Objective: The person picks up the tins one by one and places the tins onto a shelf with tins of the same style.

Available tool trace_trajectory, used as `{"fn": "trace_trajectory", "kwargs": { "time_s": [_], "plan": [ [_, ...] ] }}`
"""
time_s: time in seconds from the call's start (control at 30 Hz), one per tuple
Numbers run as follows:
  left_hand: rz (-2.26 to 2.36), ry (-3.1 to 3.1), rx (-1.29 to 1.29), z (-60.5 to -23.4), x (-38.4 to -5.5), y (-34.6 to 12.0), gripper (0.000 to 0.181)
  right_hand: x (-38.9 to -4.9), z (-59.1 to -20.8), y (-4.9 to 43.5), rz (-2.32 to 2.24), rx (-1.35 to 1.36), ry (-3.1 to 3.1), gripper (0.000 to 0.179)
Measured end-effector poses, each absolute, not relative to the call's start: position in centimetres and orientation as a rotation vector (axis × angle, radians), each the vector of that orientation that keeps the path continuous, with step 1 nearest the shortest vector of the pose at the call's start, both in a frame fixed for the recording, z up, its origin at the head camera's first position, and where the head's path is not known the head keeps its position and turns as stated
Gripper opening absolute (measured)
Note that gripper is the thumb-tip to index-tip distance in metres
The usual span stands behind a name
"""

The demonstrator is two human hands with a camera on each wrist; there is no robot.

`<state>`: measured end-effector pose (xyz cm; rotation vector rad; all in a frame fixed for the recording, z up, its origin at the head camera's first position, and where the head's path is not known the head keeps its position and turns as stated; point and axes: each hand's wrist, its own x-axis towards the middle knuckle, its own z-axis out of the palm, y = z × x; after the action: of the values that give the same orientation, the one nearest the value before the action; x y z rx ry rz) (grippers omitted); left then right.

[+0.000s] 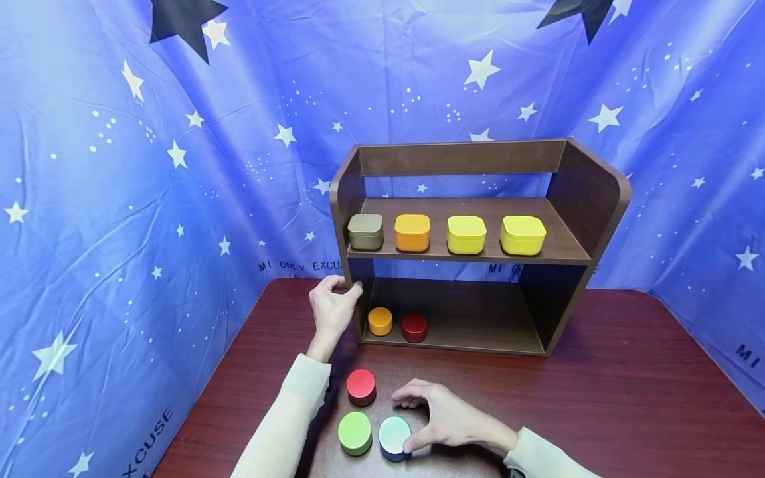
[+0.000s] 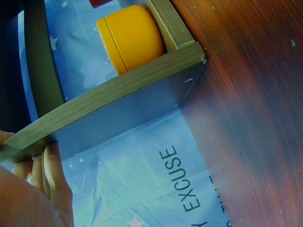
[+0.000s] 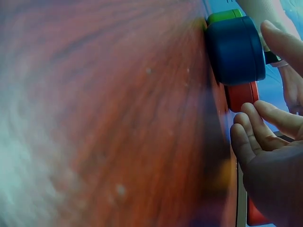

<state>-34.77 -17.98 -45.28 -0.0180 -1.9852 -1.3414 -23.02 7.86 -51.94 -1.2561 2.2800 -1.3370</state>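
Note:
My left hand [image 1: 333,307] grips the front edge of the left side panel of a dark brown wooden shelf [image 1: 460,340], its fingers on the panel's outer face in the left wrist view. Over the table, my right hand [image 1: 445,417] has its fingers spread beside a round dark blue tin [image 3: 236,51] with a pale, shiny lid in the head view. The thumb is right at the lid's edge, while the other fingers stand apart from the tin. A green round tin [image 1: 355,433] and a red round tin [image 1: 361,387] stand close by.
On the lower board stand an orange round tin [image 1: 380,321] and a dark red one [image 1: 414,326]. The upper board carries a grey-green square tin [image 1: 366,231], an orange one [image 1: 412,232] and two yellow ones [image 1: 466,234]. A starry blue cloth [image 1: 239,166] hangs around the reddish table [image 1: 627,372].

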Motion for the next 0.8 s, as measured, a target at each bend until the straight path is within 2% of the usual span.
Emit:
{"fn": "trace_trajectory", "kwargs": {
  "time_s": [0.8],
  "plan": [
    [-1.357, -1.992, -0.019, -45.19, -34.73, -18.06, 0.009, -22.61, -51.90, 7.45, -1.253, -1.274, 2.257, 0.066]
  ]
}}
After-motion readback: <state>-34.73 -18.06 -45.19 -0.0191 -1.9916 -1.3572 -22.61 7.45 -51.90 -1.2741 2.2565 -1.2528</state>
